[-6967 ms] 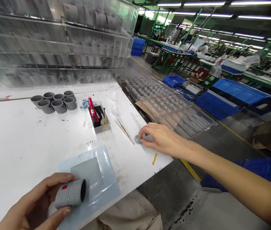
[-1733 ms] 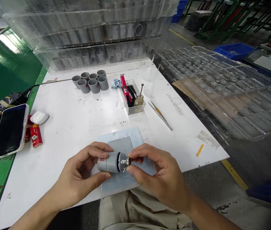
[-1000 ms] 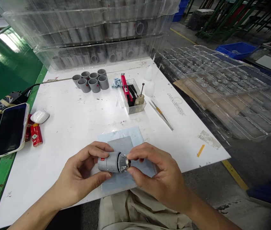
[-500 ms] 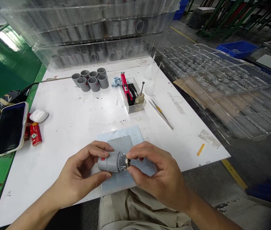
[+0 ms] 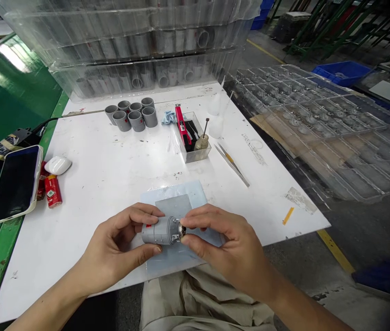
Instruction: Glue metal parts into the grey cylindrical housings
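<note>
My left hand (image 5: 117, 250) grips a grey cylinder (image 5: 158, 231) with a red mark, lying sideways over the blue-grey mat (image 5: 174, 204) at the table's near edge. My right hand (image 5: 227, 250) pinches a small metal part (image 5: 181, 229) that sits in the cylinder's right open end. Both hands touch the cylinder's ends. Most of the metal part is hidden by my fingertips.
Several grey cylinders (image 5: 132, 115) stand at the back of the white table (image 5: 105, 170). A clear box with tools (image 5: 192, 138), tweezers (image 5: 232, 164), two white bottles (image 5: 215, 120), a phone (image 5: 15, 184), a white case (image 5: 58, 164) and clear trays (image 5: 305, 119) lie around.
My right hand left the table's right side with the metal part and brought it to the cylinder. Over the last second the part went further into the cylinder's end.
</note>
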A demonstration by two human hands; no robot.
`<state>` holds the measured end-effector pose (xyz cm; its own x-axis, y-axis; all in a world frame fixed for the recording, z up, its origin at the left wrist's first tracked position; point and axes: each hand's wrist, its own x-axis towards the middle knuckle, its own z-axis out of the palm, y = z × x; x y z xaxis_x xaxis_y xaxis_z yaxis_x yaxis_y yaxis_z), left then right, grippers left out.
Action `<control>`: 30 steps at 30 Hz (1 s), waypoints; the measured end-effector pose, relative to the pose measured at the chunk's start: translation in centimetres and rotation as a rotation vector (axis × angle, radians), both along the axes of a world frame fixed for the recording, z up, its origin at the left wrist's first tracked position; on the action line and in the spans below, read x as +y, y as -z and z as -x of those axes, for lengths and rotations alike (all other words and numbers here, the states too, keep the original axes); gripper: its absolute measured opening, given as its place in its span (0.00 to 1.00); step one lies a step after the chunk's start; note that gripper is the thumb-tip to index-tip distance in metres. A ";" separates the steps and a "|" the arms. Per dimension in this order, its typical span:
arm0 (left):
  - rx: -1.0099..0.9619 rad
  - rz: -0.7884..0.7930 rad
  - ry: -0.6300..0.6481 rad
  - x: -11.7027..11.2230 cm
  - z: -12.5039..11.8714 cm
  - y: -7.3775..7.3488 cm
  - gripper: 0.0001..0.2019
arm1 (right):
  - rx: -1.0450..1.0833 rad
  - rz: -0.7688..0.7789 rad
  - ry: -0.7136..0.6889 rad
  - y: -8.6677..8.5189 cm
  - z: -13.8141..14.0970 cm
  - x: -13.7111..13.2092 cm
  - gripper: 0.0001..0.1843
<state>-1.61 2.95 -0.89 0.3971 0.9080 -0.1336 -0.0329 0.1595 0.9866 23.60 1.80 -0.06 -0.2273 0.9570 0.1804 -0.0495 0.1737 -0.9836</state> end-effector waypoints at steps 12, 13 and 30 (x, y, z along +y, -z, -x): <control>0.303 -0.219 -0.096 -0.2 -0.4 -1.6 0.17 | -0.012 0.317 0.030 -0.7 0.0 -1.0 0.11; 0.344 -0.257 -0.093 -0.1 -0.2 -2.0 0.18 | 0.049 0.424 -0.046 -0.9 -0.1 -1.3 0.16; 0.813 -0.464 0.117 2.2 -2.5 -5.1 0.26 | -0.001 0.449 -0.056 -2.0 -2.9 1.7 0.26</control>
<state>0.86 5.17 4.25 0.4331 0.9002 -0.0445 0.6849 -0.2966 0.6655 26.48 3.49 1.93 -0.2805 0.9268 -0.2499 -0.0456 -0.2729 -0.9610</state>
